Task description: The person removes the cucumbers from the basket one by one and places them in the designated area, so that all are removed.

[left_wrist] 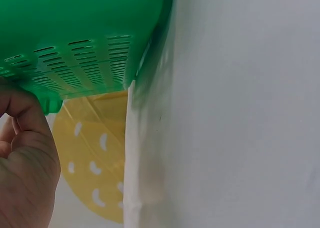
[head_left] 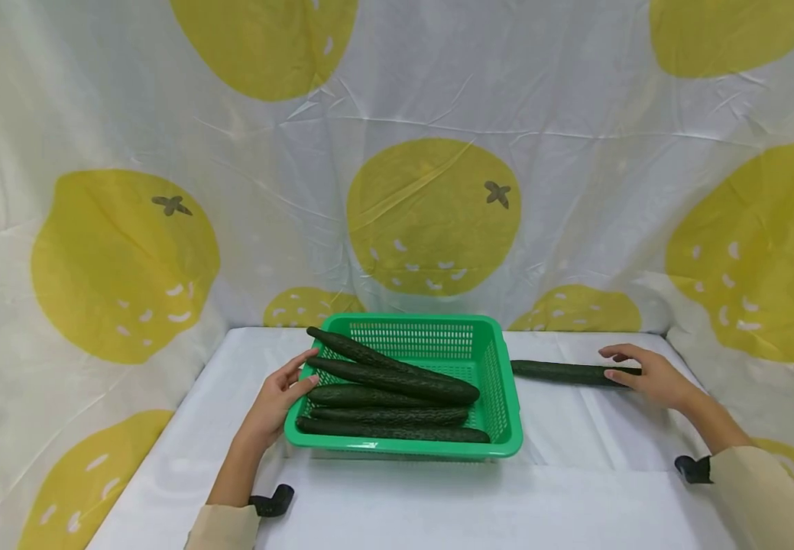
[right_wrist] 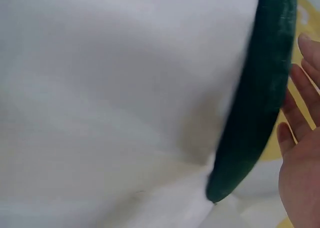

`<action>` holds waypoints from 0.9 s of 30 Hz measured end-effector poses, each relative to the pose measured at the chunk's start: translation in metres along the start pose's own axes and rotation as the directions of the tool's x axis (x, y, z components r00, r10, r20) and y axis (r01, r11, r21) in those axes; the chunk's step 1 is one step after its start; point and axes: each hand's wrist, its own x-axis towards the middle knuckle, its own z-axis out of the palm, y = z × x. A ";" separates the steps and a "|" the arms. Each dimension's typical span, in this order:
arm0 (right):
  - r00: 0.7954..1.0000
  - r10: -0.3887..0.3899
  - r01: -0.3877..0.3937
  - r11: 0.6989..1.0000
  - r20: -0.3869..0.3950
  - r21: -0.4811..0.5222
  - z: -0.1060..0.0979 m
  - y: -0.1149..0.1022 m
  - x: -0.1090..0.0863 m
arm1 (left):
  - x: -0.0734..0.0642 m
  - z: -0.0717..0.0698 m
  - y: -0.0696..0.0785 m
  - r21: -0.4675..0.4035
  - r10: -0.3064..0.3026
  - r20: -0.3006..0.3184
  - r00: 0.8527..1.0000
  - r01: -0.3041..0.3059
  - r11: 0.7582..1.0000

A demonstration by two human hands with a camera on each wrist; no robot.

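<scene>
A green plastic basket (head_left: 406, 445) with slotted walls stands on the white-covered table. Several dark green cucumbers (head_left: 397, 433) lie lengthwise in it, two of them slanting over the others with their ends over the left rim. My left hand (head_left: 267, 409) grips the basket's left rim, thumb on the near side; the left wrist view shows the fingers curled by the basket wall (left_wrist: 100, 17). To the right of the basket a single cucumber (head_left: 562, 372) lies on the cloth. Over its right end is my right hand (head_left: 658, 378), fingers spread and loosely bent beside the cucumber (right_wrist: 260, 87), not closed round it.
White cloth (head_left: 397, 504) covers the table. A curtain printed with big yellow lemons (head_left: 434, 218) hangs behind and along both sides. Black straps (head_left: 273, 501) sit at both wrists, below beige sleeves (head_left: 768, 496).
</scene>
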 end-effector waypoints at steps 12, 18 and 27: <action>1.000 0.015 -0.014 0.996 -0.010 0.087 -0.016 -0.061 0.028 | 0.001 -0.004 0.003 0.103 -0.004 0.024 1.000 0.001 0.995; 0.997 -0.060 0.065 0.987 -0.039 0.144 -0.010 -0.098 0.049 | 0.000 -0.003 0.003 0.082 -0.012 0.019 1.000 0.011 0.997; 0.981 -0.193 0.188 0.962 0.006 0.197 0.006 -0.152 0.082 | -0.001 -0.002 0.003 0.076 -0.014 0.016 1.000 0.012 0.997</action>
